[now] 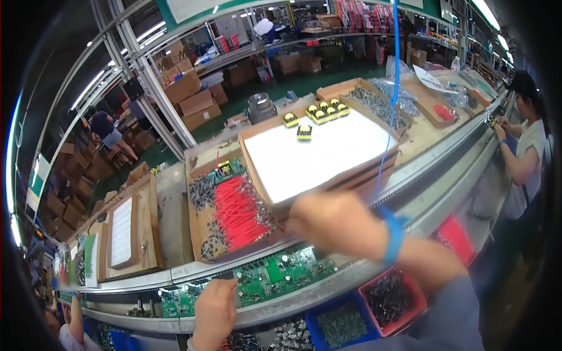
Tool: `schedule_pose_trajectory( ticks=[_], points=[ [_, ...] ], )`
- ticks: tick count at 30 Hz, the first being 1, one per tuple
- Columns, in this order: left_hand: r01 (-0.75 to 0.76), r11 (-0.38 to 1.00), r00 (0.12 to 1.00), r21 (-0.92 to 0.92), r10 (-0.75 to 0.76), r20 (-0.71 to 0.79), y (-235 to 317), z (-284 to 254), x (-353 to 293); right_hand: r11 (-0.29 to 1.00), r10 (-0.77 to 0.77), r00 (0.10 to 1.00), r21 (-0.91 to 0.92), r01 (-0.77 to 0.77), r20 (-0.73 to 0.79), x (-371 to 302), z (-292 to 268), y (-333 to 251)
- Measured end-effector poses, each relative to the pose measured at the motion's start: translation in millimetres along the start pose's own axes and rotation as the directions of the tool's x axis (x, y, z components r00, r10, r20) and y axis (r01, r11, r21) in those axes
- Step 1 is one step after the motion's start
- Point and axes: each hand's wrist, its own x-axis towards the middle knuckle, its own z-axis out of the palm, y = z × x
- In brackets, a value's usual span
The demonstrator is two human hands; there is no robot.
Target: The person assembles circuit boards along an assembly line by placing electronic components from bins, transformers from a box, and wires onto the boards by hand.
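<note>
The left grip [215,310] has its fingers curled together by the left end of a green circuit board [284,274] on a metal track [257,316]; whether they pinch anything cannot be told. The right grip [333,225], curled and motion-blurred, shows near the board's right end, contents unclear. The step seems to be fitting small parts; next likely calls for careful fingertip alignment. Beyond, spiky red-sleeved leads [237,213] fill a cardboard box; chunky black-and-yellow blocks [328,111] sit on smooth white sheeting [316,158].

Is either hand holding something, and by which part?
Cannot tell: the left hand bunches its fingers near a green, rectangular circuit board, any grip hidden; the right hand is blurred.
</note>
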Motion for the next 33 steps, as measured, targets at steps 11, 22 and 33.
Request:
schedule_pose_trajectory(
  ticks=[11,22,33],
  points=[
    [-0.364,0.921,0.913,-0.141,0.323,-0.249,29,59,277,0.886,0.451,0.891,-0.147,-0.44,0.053,73,30,143],
    [-0.203,0.979,0.978,-0.001,0.202,-0.055,32,102,350,0.898,0.439,0.897,-0.006,-0.439,-0.05,79,35,129],
    [0.075,0.91,0.98,-0.407,-0.144,-0.14,19,75,334,0.886,0.462,0.877,0.014,-0.464,-0.131,73,36,126]
  ],
)
